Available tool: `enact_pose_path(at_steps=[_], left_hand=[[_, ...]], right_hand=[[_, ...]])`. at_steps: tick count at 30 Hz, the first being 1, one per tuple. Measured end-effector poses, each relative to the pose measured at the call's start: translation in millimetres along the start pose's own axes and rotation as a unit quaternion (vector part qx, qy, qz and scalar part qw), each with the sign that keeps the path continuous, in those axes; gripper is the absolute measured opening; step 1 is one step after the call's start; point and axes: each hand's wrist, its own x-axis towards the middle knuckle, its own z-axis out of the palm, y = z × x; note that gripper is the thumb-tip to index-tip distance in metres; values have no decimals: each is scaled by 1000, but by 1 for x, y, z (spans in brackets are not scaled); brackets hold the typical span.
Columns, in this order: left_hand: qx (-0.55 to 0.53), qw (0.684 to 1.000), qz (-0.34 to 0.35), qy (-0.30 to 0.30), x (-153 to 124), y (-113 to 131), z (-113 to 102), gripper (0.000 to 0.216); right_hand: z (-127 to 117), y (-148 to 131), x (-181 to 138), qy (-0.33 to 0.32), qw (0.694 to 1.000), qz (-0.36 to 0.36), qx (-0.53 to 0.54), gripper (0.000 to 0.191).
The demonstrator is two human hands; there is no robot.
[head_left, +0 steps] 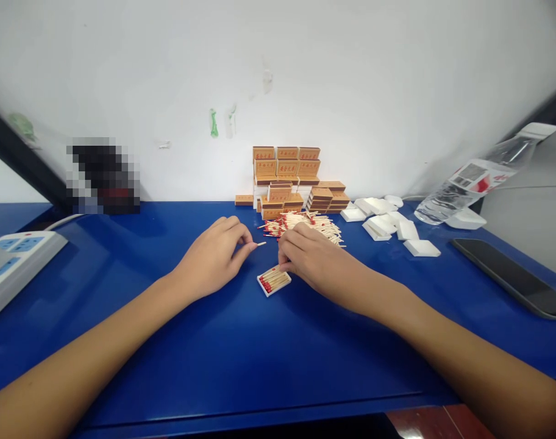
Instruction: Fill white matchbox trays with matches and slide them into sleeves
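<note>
A small white matchbox tray [275, 289] lies on the blue table, with a row of red-headed matches [272, 281] in it. My left hand [216, 256] is to the left of the tray, pinching a single match [261, 244] whose pale stick end pokes out past the fingertips. Over the tray's far right corner, my right hand [312, 253] is closed, and a red match head [273, 269] shows beside its fingertips. Behind the right hand spreads a loose heap of matches [321, 227], partly hidden by that hand.
Brown matchboxes [287, 167] are stacked against the wall. Several white trays [381, 225] lie right of the heap. A clear bottle [477, 177] leans at the right, near a dark phone [511, 274]. A power strip [19, 262] sits at the left on the blue table [241, 360].
</note>
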Motion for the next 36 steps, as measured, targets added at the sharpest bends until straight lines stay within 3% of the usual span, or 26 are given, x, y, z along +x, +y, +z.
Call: enact_pose_path(at_steps=[4, 9, 15, 20, 28, 36], left_hand=[[-88, 996, 2, -4, -3, 20, -2, 15], [-114, 993, -3, -36, -6, 26, 3, 13], [-82, 996, 8, -24, -8, 24, 5, 8], [-88, 996, 2, -29, -9, 29, 4, 10], [-130, 991, -19, -32, -13, 41, 11, 19], [-111, 994, -1, -25, -10, 36, 9, 18]], right_hand=[[-15, 5, -5, 13, 999, 19, 30, 21], [-29, -6, -11, 7, 991, 14, 133, 17], [-18, -19, -11, 16, 993, -19, 119, 18], [-23, -10, -11, 31, 989, 22, 144, 17], [-22, 3, -9, 76, 990, 84, 83, 15], [-16, 9, -11, 91, 990, 80, 74, 16]])
